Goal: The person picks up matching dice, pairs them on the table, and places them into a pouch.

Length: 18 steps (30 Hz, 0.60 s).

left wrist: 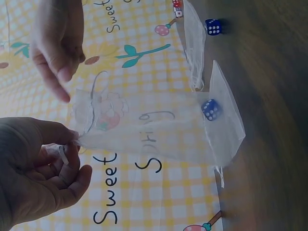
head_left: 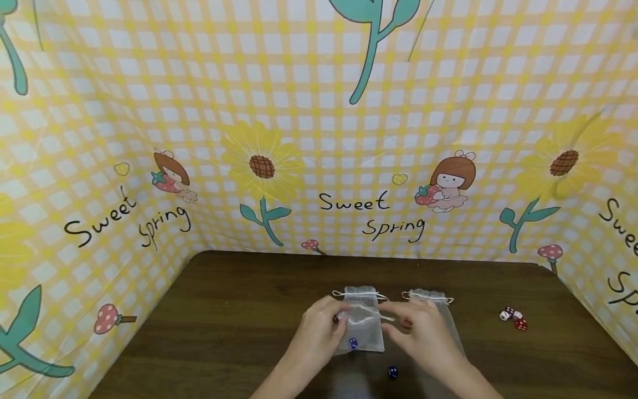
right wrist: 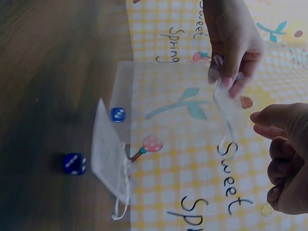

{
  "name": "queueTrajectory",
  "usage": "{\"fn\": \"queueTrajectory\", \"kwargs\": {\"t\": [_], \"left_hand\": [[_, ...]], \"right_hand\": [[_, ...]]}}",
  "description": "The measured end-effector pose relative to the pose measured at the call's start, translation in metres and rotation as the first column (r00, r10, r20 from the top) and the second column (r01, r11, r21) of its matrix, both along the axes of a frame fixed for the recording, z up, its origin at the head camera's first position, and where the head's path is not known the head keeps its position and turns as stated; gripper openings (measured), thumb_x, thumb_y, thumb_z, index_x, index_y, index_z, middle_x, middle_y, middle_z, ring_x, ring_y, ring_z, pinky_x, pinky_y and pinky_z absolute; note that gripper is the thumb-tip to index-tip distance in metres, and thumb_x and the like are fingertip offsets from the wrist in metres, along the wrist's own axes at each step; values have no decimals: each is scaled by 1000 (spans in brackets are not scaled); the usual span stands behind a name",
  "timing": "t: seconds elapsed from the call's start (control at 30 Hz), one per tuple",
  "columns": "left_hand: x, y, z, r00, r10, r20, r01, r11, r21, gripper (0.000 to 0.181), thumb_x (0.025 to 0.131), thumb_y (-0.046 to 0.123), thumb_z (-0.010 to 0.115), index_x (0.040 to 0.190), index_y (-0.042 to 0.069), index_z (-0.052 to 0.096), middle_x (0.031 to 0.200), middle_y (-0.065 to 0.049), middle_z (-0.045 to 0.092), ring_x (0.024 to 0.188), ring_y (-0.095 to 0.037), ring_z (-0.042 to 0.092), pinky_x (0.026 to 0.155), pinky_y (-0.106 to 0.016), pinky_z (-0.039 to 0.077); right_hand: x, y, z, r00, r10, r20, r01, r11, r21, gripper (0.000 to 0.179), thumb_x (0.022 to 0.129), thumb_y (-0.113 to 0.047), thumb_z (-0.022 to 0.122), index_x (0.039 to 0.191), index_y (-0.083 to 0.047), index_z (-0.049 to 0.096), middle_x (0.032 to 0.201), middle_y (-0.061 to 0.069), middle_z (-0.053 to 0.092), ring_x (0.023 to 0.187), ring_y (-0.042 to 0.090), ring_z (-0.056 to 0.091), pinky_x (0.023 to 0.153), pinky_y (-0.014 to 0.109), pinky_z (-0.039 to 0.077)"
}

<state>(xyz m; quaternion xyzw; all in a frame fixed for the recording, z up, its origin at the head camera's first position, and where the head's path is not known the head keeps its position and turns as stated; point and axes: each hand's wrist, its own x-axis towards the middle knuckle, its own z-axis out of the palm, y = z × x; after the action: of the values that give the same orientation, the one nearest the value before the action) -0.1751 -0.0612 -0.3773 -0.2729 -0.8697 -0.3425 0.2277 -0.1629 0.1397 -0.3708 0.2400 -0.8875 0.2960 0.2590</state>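
Note:
My left hand [head_left: 321, 327] pinches one top corner of a sheer white drawstring bag [left wrist: 159, 132] between thumb and fingers. The bag hangs upright, and a blue die [left wrist: 210, 109] shows through its bottom end. On the other side of the mouth, my right hand [right wrist: 288, 154] holds nothing. Its thumb and index finger are extended just short of the bag in the right wrist view, with the other fingers bent. A second blue die [head_left: 392, 372] lies on the table in front of the hands.
Another sheer bag [head_left: 361, 291] lies flat behind the held one, and a further bag [head_left: 450, 324] lies partly under the right forearm. White and red dice [head_left: 518, 316] sit grouped at the table's right. Yellow checked cloth [head_left: 319, 138] surrounds the dark wooden table [head_left: 199, 332].

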Motion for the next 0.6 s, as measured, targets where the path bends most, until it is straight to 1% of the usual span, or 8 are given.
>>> {"fn": "queueTrajectory", "kwargs": {"t": [0.07,0.1,0.17,0.27,0.43,0.6], "left_hand": [[-1,-1,1,1000,7,-11,-7,1000,7,15,76,-7,67,90,-1,68,78,-2,60,63,-6,52,54,-13,44],[-2,-2,1,1000,13,-15,-13,1000,11,15,75,-7,68,90,-1,68,78,-2,60,63,-6,52,54,-13,44],[-2,-3,1,999,25,-21,-25,1000,18,16,75,-7,68,90,-1,68,78,-2,60,63,-6,53,55,-14,45],[-3,-3,2,999,44,-23,-43,999,24,16,74,-6,69,89,0,68,78,-1,60,65,-7,53,56,-16,45],[-3,-4,2,998,63,-16,-62,998,31,17,74,-5,71,90,0,68,80,0,61,67,-8,54,58,-18,46],[-2,-5,2,997,76,-14,-76,997,31,16,75,-5,71,90,0,69,80,0,61,68,-9,54,58,-19,46]], "right_hand": [[0,4,-3,1000,-2,-6,2,1000,1,34,64,-8,83,95,-17,72,61,-25,43,55,-7,33,69,33,32],[0,5,-5,1000,-2,-12,2,1000,6,34,63,-8,83,94,-18,72,60,-26,41,55,-7,33,68,31,31],[0,7,-10,1000,4,-27,-4,1000,18,34,63,-8,83,93,-17,72,57,-24,29,55,-7,30,66,29,29],[0,10,-19,999,-1,-32,2,1000,26,34,61,-8,83,92,-17,72,58,-23,23,55,-7,27,66,28,26],[2,14,-32,1000,-10,20,10,999,36,33,63,-9,82,92,-18,72,58,-23,20,54,-6,25,65,25,23],[2,19,-44,998,13,61,-15,999,44,30,65,-10,81,92,-18,72,58,-22,20,55,-4,24,64,25,23]]}}
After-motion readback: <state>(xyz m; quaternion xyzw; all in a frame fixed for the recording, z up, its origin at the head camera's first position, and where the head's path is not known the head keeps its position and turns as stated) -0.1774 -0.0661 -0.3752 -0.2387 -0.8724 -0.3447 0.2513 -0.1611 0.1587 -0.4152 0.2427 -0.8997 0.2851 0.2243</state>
